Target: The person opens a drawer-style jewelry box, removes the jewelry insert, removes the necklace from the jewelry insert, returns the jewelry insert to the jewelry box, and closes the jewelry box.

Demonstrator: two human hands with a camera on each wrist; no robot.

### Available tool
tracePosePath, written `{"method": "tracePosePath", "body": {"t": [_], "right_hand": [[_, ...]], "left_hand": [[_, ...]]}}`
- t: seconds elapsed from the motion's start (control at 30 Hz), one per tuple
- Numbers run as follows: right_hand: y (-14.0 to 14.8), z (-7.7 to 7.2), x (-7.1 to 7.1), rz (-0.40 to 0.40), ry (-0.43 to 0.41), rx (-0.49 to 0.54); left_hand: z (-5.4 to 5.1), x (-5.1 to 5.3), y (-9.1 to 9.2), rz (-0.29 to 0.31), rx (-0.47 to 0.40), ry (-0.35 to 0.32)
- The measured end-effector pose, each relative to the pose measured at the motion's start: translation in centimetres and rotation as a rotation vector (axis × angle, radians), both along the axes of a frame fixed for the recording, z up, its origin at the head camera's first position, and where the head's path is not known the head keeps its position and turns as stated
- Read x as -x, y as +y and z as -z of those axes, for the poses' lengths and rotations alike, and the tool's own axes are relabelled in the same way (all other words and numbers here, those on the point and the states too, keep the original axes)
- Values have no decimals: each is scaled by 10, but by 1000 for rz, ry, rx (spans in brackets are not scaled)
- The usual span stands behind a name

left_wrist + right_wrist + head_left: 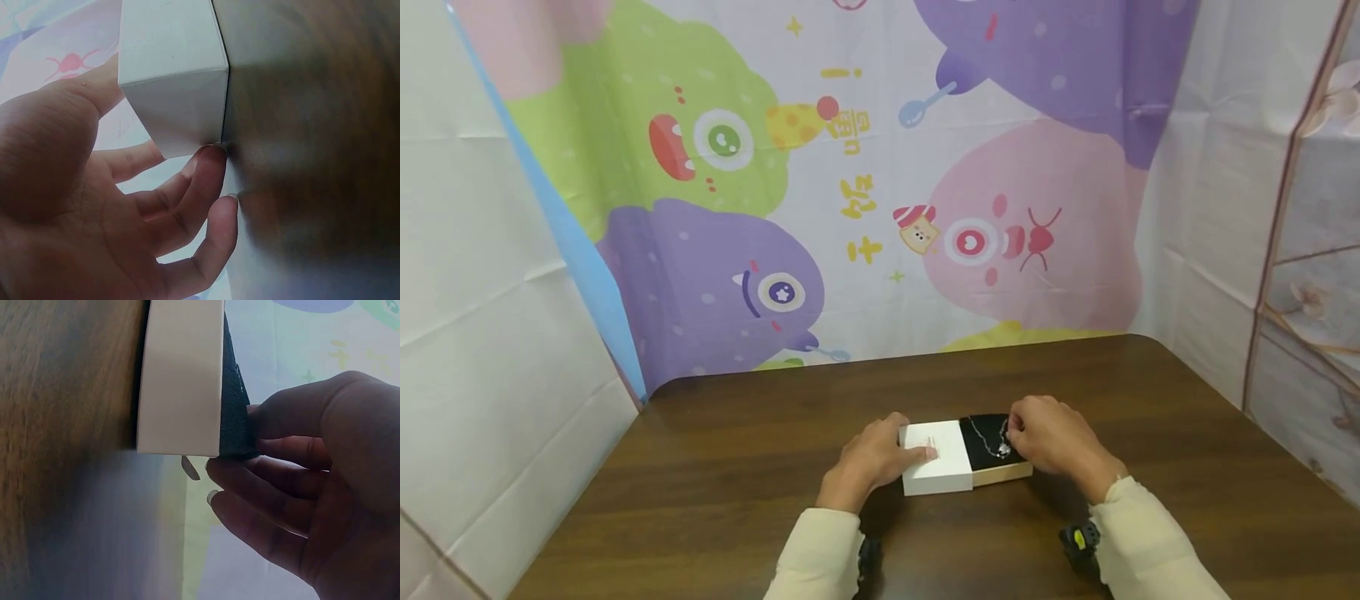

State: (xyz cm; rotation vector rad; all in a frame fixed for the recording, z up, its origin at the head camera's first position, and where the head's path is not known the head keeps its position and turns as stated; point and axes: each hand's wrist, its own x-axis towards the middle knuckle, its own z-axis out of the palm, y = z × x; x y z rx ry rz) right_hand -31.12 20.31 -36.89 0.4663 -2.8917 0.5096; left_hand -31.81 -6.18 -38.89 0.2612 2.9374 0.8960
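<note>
A white jewellery box lies on the table with its tray slid partly out to the right. In the tray sits a black pad, which bears a silver necklace with a sparkling pendant. My left hand grips the white cover's left end, thumb on top; the left wrist view shows the fingers curled at the end of the cover. With thumb and fingers, my right hand pinches the black pad at its right end. In the right wrist view the pad stands slanted above the tray's pale wall.
The brown wooden table extends around the box on all sides. Behind it hangs a cartoon-print cloth, with pale cloth walls at left and right. Dark wrist devices are strapped near both cuffs.
</note>
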Motion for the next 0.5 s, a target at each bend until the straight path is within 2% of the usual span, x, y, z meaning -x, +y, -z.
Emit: {"method": "tracePosePath", "body": {"t": [0.37, 0.5], "right_hand": [[0, -4, 1, -28, 50, 33], [0, -1, 0, -39, 42, 72]], "left_hand": [[-1, 1, -1, -1, -13, 4], [1, -1, -1, -1, 0, -7]]}}
